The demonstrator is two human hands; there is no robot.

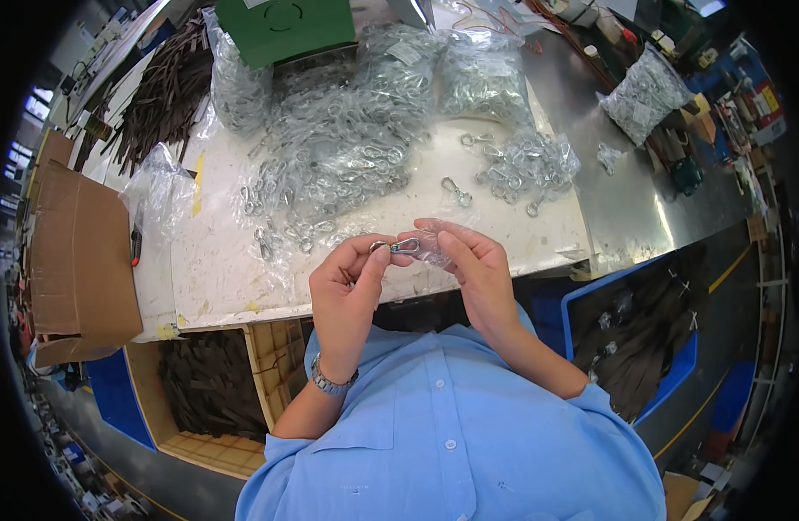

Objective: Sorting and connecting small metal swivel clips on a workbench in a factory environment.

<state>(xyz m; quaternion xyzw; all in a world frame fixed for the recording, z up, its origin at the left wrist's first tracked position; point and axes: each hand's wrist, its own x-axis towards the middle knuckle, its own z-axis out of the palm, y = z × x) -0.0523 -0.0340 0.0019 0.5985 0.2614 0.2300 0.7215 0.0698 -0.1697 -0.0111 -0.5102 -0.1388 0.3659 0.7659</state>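
White, scuffed worktable (538, 233) bears a heap of clear-bagged silver metal hooks (339, 161) at eleven o'clock from the hands; a brown cardboard box (82, 252) stands at nine. Centrally, the right hand (485, 276) pinches crinkled clear plastic film (430, 252); the left hand's (347, 276) closed fingertips grip a silver snap hook (406, 247) beside it.

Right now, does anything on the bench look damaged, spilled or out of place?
Only slightly: one snap hook lies alone between the large heap and small pile of hooks, and the white tabletop looks scuffed and stained near its front edge. Nothing looks clearly broken.
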